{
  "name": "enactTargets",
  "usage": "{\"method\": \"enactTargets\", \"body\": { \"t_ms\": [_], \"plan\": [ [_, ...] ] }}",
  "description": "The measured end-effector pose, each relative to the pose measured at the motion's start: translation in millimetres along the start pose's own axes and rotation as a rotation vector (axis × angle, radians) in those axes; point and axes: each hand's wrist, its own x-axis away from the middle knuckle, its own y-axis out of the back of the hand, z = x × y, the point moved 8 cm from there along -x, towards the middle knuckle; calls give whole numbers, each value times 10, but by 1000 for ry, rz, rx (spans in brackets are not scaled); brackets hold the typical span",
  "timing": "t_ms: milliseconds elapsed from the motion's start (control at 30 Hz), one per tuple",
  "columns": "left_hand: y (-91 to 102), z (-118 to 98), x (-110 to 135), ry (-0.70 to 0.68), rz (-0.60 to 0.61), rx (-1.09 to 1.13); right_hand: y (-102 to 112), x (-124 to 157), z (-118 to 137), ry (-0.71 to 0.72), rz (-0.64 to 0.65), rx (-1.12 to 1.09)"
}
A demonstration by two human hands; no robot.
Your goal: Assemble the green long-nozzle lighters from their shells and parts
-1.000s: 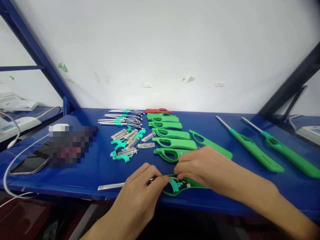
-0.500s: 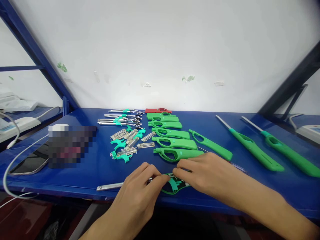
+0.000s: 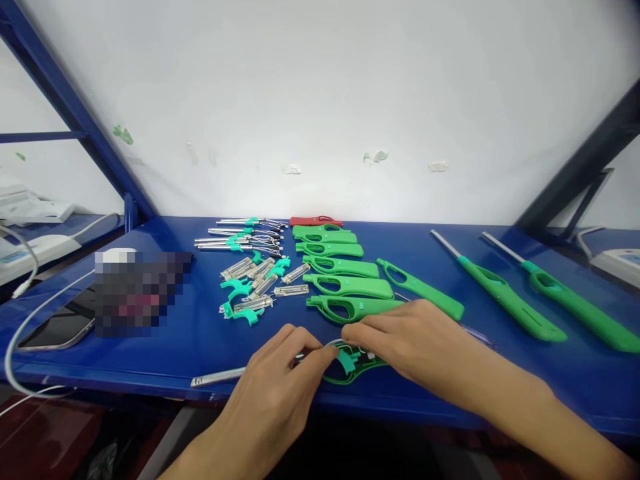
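Note:
Near the front edge of the blue table lies an opened green lighter casing (image 3: 345, 379), with a teal trigger piece (image 3: 347, 361) and thin wires inside it. My left hand (image 3: 283, 380) is closed on the casing's left end, thumb and fingers pinching where a silver metal tube (image 3: 217, 377) sticks out to the left. My right hand (image 3: 395, 337) bends over the casing's right part, its fingertips down at the wires; its palm hides that end. Just behind stand rows of green casing halves (image 3: 350, 287). Clear fuel cartridges with teal triggers (image 3: 250, 305) lie to the left of them.
Silver tubes with black wired igniters (image 3: 240, 239) and a red casing (image 3: 316, 221) lie at the back. Two assembled green lighters (image 3: 510, 297) rest on the right. A phone (image 3: 60, 327) and a white cable (image 3: 15, 360) occupy the left. A white wall (image 3: 325, 100) rises behind.
My right hand has shifted slightly left and up along the casing, showing more of its inside. My left hand keeps its hold. The tube's free end has dipped a little.

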Motion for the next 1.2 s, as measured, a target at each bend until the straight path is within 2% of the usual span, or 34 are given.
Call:
{"method": "enactTargets", "body": {
  "t_ms": [267,533,600,733,867,1200],
  "plan": [
    [-5,36,4,31,-26,-5,-12,80,-71,-125,-28,-89],
    [-12,50,32,33,-54,-2,-51,432,-147,-313,-38,-350],
    [-14,55,29,33,-57,-5,-56,482,-157,-336,-78,-377],
    [-13,56,13,22,-44,1,-58,507,-152,-343,-197,-413],
    [-11,49,11,15,-9,12,-63,501,-130,-320,-253,-430],
    [4,38,-6,29,19,6,-91,518,-95,-309,-231,-401]
  ]
}}
